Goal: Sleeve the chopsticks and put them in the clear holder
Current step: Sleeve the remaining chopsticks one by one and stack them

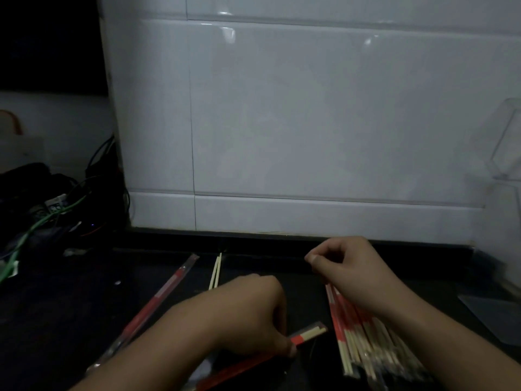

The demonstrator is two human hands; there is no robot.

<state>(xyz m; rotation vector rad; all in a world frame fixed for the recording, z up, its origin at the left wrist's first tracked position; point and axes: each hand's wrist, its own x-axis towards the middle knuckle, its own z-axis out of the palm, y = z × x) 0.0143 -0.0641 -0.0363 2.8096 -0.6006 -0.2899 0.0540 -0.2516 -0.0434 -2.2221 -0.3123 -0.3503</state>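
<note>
Lower centre, the left hand (253,314) pinches a sleeved chopstick pair (307,335), its far length hidden under the wrist; the sleeved pile (363,334) runs blurred off the bottom edge. Right hand (346,266) hovers, fingertips pinched, contents indiscernible. Bare chopsticks (215,270) lie at centre; clear holder (507,142) is cut off at the right edge

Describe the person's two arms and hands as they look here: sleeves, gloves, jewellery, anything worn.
Both forearms are bare as far as the picture's lower edge; no sleeve or cuff shows. The left hand and the right hand have no gloves, and no ring, watch or bracelet can be seen. The fingernails look short and plain. The light is dim, so small marks or thin bands could be missed.
</note>
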